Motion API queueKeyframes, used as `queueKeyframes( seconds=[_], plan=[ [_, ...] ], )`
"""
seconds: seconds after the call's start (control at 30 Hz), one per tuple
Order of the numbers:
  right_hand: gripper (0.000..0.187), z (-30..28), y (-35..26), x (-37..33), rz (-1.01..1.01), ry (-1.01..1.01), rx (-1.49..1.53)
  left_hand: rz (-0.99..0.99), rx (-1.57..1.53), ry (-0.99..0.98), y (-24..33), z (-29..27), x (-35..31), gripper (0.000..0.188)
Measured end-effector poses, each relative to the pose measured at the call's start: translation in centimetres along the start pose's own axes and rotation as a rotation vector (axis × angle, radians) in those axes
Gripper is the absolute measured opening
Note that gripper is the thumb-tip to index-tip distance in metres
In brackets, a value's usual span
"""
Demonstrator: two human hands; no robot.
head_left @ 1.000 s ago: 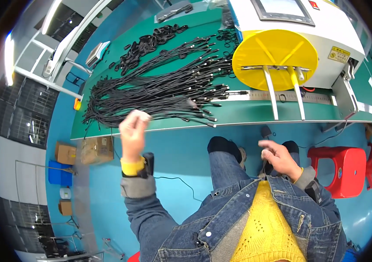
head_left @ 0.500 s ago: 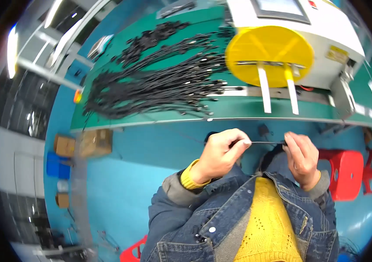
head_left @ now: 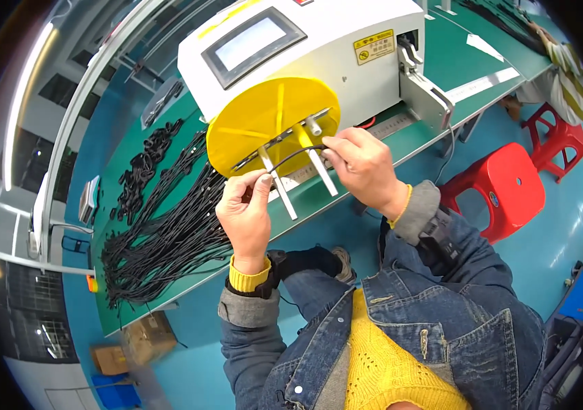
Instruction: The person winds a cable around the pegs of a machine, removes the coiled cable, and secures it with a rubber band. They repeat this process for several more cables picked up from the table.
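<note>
Between my two hands runs a short stretch of thin black cable [head_left: 295, 156], bowed slightly upward. My left hand [head_left: 245, 212] pinches one part of it between thumb and fingers, close to a grey metal prong. Higher and to the right, my right hand [head_left: 362, 164] is closed on the cable's other part. Just behind the cable is a yellow disc [head_left: 250, 130] with two prongs sticking out toward me, one of them [head_left: 281, 188] beside my left thumb. The disc is on the front of a white machine [head_left: 336, 51] with a screen [head_left: 254, 44].
Many black cables [head_left: 168, 249] lie bundled on the green table [head_left: 115, 311] at left, with more coiled pieces [head_left: 142, 167] behind. A metal bracket [head_left: 425, 96] juts from the machine's right side. Red stools [head_left: 500, 191] stand at right; cardboard boxes [head_left: 148, 335] sit below the table.
My view has swung right, toward the machine. Both hands have risen from in front of my body to the yellow disc, still holding the cable, which now bends between them.
</note>
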State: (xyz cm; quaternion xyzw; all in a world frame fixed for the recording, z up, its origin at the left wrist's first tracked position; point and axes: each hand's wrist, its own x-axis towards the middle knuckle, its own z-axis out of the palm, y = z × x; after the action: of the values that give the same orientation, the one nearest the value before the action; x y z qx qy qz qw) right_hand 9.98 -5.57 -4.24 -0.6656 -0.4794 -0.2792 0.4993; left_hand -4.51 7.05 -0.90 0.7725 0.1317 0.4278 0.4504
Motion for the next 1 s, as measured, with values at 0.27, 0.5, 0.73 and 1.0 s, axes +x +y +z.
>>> queueKeyframes(
  seconds=[0.27,0.5,0.73,1.0],
  plan=[
    [0.009,3.4,1.7,1.2,0.095,-0.029,-0.092,-0.004,0.032,0.015,-2.0,-0.1,2.2,0.008],
    [0.014,-1.2,3.9,-2.8,0.113,-0.062,-0.083,-0.032,0.187,0.038,-1.4,1.7,2.0,0.013],
    [0.026,-2.2,2.6,-11.1,0.302,-0.417,-0.057,-0.046,0.213,0.061,-2.5,-1.5,0.2,0.021],
    [0.027,-4.9,2.2,-11.7,0.415,-0.531,-0.022,0.096,0.314,0.163,-2.4,-1.6,0.1,0.015]
  ],
)
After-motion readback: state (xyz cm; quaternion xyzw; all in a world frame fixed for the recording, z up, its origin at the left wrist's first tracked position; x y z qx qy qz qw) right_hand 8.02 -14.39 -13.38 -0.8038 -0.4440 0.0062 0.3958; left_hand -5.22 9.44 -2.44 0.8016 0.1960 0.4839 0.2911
